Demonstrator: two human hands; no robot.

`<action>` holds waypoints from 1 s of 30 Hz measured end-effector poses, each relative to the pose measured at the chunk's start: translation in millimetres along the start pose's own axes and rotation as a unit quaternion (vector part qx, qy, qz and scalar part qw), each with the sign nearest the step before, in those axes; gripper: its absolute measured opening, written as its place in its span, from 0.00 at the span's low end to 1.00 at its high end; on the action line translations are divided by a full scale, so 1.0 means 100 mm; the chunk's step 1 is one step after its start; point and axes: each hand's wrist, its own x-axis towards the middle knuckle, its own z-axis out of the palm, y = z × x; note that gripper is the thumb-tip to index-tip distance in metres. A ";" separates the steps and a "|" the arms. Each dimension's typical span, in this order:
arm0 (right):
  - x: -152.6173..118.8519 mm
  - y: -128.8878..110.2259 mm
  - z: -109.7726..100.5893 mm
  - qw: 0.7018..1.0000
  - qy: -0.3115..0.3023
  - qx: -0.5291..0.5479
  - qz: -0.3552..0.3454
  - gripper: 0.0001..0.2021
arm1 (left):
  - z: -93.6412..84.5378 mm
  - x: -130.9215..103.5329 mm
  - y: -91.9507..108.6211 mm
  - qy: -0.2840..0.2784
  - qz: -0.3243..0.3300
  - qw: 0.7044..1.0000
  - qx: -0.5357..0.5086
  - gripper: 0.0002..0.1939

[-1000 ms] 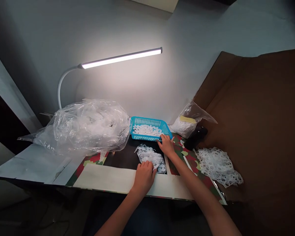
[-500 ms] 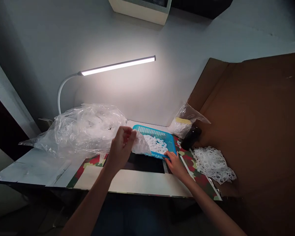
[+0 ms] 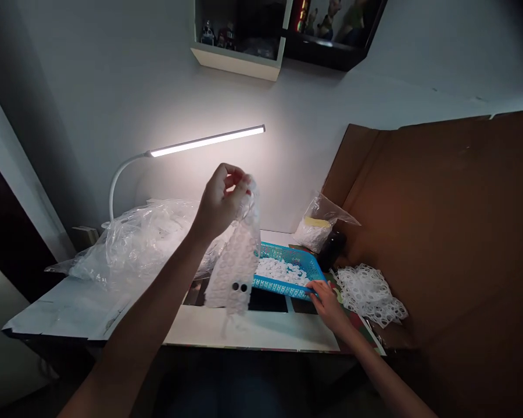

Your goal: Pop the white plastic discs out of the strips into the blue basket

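Observation:
My left hand is raised over the desk, its fingers pinching the top of a white perforated sheet. The sheet hangs down in front of the blue basket's left side, and two dark round spots show through low on it. Small white round pieces lie in the blue basket. My right hand grips the basket's front right rim between thumb and fingers.
A large clear plastic bag lies at the left below a lit lamp. Beyond the basket are a clear bag with white pieces and a black object. White perforated scraps lie beside tall cardboard.
My left hand has risen with the sheet, which now hangs at length. My right hand stays at the basket's rim. The view has tilted up, showing more of the wall shelves.

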 end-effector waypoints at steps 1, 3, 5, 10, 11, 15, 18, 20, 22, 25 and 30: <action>0.00 -0.02 0.02 1.000 -0.005 0.005 -0.006 0.10 | 0.00 0.06 0.05 -0.016 -0.001 1.000 -0.001 0.07; 0.00 -0.09 0.07 0.999 -0.023 0.016 -0.021 0.09 | -0.02 0.19 0.12 -0.051 -0.020 0.998 0.003 0.06; -0.01 -0.20 0.13 0.998 -0.040 0.025 -0.037 0.09 | -0.05 0.29 0.16 -0.067 -0.052 0.996 -0.004 0.06; 0.11 -0.60 -0.03 0.990 -0.097 0.050 -0.092 0.07 | -0.15 0.46 0.17 -0.079 -0.142 0.984 -0.067 0.08; 0.17 -0.70 -0.12 0.986 -0.112 0.066 -0.103 0.08 | -0.16 0.47 0.14 -0.078 -0.152 0.983 -0.075 0.08; 0.55 -1.16 -0.52 0.982 -0.054 0.169 -0.064 0.10 | -0.13 0.40 -0.12 -0.093 -0.179 0.977 -0.073 0.11; 0.92 -1.45 -0.67 0.965 0.054 0.253 -0.052 0.14 | -0.01 0.28 -0.38 -0.102 -0.187 0.974 -0.082 0.14; 1.17 -1.60 -0.67 0.940 0.100 0.325 -0.033 0.16 | 0.08 0.19 -0.54 -0.108 -0.194 0.970 -0.100 0.15; 1.38 -1.70 -0.62 0.917 0.078 0.391 -0.030 0.16 | 0.15 0.13 -0.66 -0.112 -0.213 0.962 -0.128 0.15; 1.57 -1.74 -0.50 0.889 0.054 0.454 -0.013 0.17 | 0.18 0.07 -0.79 -0.108 -0.216 0.957 -0.161 0.14; 1.63 -1.65 -0.33 0.875 0.026 0.483 0.009 0.18 | 0.14 0.05 -0.92 -0.116 -0.225 0.952 -0.173 0.13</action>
